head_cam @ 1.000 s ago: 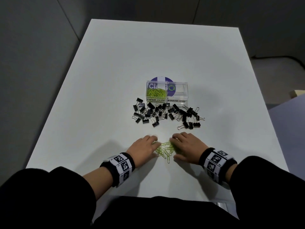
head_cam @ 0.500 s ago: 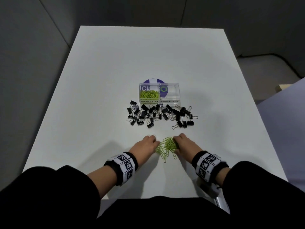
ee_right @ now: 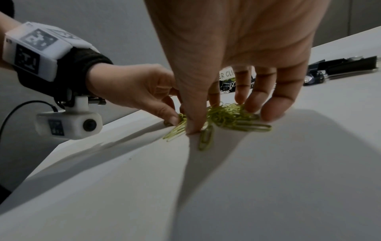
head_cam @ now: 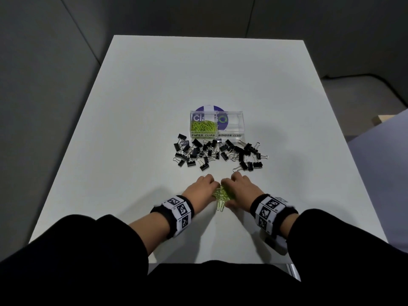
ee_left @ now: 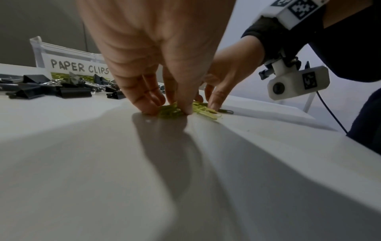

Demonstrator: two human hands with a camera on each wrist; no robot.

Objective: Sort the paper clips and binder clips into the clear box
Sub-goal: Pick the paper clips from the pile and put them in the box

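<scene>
A small heap of green paper clips (head_cam: 221, 195) lies on the white table (head_cam: 132, 151) near its front edge. My left hand (head_cam: 202, 186) and right hand (head_cam: 240, 188) close on the heap from either side. Thumb and curled fingers of each pinch into it, seen in the left wrist view (ee_left: 168, 109) and the right wrist view (ee_right: 228, 120). A few clips (ee_right: 205, 140) stick out towards me. Beyond, several black binder clips (head_cam: 220, 151) are scattered in front of the clear box (head_cam: 229, 135). Its left compartment, labelled PAPER CLIPS, holds green clips (head_cam: 203, 125).
The box sits mid-table on a purple round label (head_cam: 208, 108). The table's left edge (head_cam: 66, 151) and front edge (head_cam: 198, 262) border dark floor. A pale surface (head_cam: 379, 155) lies off the right side.
Both hands have moved towards each other, and the spread-out green clips are now bunched into a tighter heap between the fingers.
</scene>
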